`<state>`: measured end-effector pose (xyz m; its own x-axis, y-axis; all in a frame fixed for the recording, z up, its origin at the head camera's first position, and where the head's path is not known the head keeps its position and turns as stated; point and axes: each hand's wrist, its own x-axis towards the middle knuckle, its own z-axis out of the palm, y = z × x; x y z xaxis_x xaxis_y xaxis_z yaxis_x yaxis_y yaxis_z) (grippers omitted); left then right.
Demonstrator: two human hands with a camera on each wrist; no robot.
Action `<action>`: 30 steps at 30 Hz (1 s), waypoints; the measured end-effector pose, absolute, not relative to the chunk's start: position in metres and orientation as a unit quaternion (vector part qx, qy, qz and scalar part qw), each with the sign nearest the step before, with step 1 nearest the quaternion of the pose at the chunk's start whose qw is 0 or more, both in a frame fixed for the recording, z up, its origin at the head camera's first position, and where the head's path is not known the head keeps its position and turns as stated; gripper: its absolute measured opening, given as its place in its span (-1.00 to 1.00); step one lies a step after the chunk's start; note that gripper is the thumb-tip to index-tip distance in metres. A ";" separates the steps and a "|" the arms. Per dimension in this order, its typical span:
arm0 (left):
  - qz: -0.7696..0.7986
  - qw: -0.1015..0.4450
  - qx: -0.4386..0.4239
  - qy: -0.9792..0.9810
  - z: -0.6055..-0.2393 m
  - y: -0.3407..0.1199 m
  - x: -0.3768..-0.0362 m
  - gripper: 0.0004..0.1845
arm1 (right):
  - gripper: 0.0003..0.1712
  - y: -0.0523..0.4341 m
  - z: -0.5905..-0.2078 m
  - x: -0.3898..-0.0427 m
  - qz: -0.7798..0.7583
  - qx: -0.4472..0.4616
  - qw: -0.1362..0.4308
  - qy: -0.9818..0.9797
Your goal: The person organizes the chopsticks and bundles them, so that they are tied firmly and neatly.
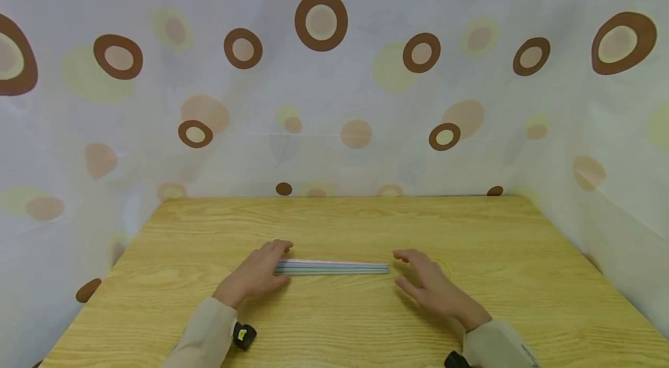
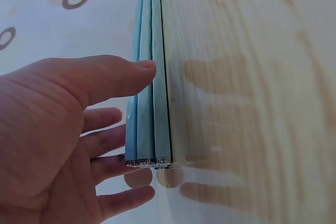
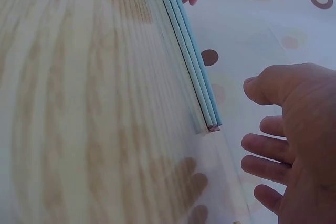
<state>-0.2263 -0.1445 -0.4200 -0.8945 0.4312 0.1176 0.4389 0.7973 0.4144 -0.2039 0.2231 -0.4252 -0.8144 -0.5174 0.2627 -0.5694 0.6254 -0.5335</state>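
A flat row of several pastel chopsticks [image 1: 334, 268], pink, blue and pale green, lies side by side on the wooden table, thicker at the left end and tapering to the right. My left hand [image 1: 256, 272] is around the thick end, thumb on the near side and fingers beyond. In the left wrist view its thumb [image 2: 118, 77] overlaps the chopsticks [image 2: 147, 114], and the fingers are spread. Just past the thin tips, my right hand [image 1: 431, 287] stands apart from them with thumb and fingers parted and nothing between. Partly behind that hand lies a thin yellow rubber band [image 1: 446, 265].
The wood-grain table [image 1: 334, 327] reaches back to a pale curtain [image 1: 334, 83] with brown and yellow ring patterns, which also hangs along both sides. Dark wrist devices [image 1: 244, 335] sit at the sleeve cuffs.
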 end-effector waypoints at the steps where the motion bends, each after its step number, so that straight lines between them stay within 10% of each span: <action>1: -0.224 0.006 -0.226 -0.948 -0.420 -0.145 -0.227 -0.38 | -0.46 0.223 -0.425 -0.204 0.312 0.300 0.041 -0.901; 30: -0.229 -0.010 -0.255 -0.940 -0.419 -0.141 -0.231 -0.48 | -0.48 0.205 -0.431 -0.221 0.287 0.332 0.054 -0.897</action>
<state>-0.2308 -0.1415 -0.4188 -0.8701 0.4832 0.0976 0.4740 0.7658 0.4346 -0.2209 0.2051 -0.4310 -0.7735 -0.5645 0.2881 -0.6268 0.6142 -0.4795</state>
